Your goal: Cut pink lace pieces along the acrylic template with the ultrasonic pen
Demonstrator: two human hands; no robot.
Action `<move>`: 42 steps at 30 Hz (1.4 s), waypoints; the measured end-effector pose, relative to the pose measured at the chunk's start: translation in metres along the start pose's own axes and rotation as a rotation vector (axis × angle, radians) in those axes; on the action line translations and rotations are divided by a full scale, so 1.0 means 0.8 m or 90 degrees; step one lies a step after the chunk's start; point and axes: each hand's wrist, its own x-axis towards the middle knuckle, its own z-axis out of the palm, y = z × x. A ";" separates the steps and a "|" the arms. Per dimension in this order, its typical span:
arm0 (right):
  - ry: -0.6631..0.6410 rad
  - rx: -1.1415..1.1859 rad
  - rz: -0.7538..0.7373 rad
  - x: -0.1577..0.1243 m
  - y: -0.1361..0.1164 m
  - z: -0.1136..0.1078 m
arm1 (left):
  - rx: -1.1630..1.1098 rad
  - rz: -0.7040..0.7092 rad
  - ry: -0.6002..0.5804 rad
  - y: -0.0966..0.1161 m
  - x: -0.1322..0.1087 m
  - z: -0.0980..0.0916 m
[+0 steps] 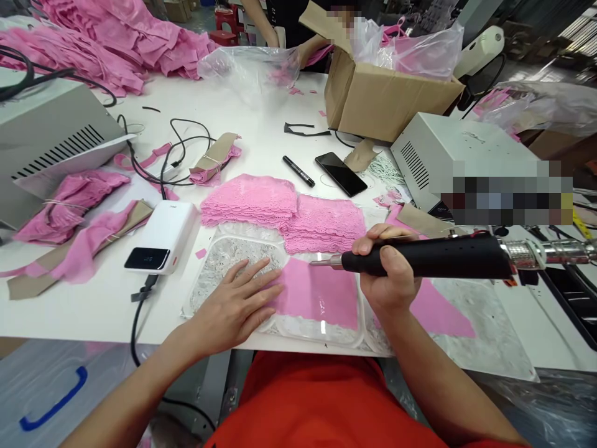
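Note:
My left hand (242,303) lies flat with fingers spread, its fingertips on the left edge of a pink fabric piece (317,298) and the clear plastic lid-like plate (303,333) around it. Wrapped in my right hand (392,274) is a thick tool (438,256) with a black handle and a narrow metal tip, held level. The tip points left, over the top edge of the pink piece; whether it touches cannot be seen. Just beyond are two stacks of pink lace fabric (249,198). A pink piece (443,311) lies partly behind my right forearm.
A white power bank (163,239) with a cable stands left. A marker (299,171) and a phone (341,174) lie beyond the lace. Grey machine boxes (461,152) flank the table (158,317). A cardboard box (387,93) stands at the back, near another person's arms (261,25).

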 end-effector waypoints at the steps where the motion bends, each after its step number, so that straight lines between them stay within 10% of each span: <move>1: -0.007 0.000 -0.001 0.000 0.000 -0.001 | -0.001 0.000 0.000 0.000 0.000 0.000; 42: 0.071 -0.079 -0.034 0.002 -0.031 -0.060 | 0.007 0.018 0.003 -0.006 0.003 -0.002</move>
